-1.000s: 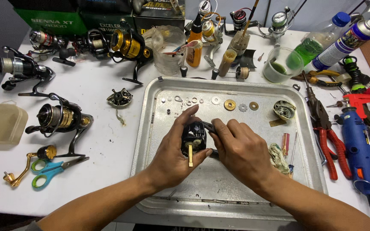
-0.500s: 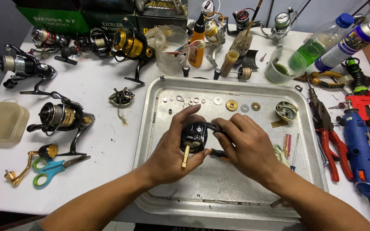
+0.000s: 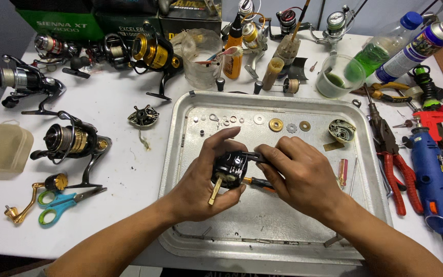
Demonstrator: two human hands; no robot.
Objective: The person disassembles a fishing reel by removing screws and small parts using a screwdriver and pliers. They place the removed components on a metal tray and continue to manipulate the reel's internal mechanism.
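- Black reel body point(image 3: 230, 168) is sitting in the left hand point(image 3: 201, 187), whose grip is closing around it above the metal tray point(image 3: 283, 233); a brass shaft point(image 3: 215, 191) is sticking down from it.
- Right hand point(image 3: 303, 179) is pinching a dark part at the reel's right side, with an orange-handled tool point(image 3: 257, 182) under its fingers.
- Washers and gears point(image 3: 276, 124) are lying in a row along the tray's far side.
- Spinning reels point(image 3: 70, 141) are resting left on the white surface point(image 3: 129, 174), red pliers point(image 3: 393, 169) right.

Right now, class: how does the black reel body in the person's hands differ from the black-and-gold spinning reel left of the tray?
The reel body is held over the metal tray by the left hand and right hand; the spinning reel lies untouched. The reel body looks stripped; the spinning reel looks assembled. Both are mostly black.
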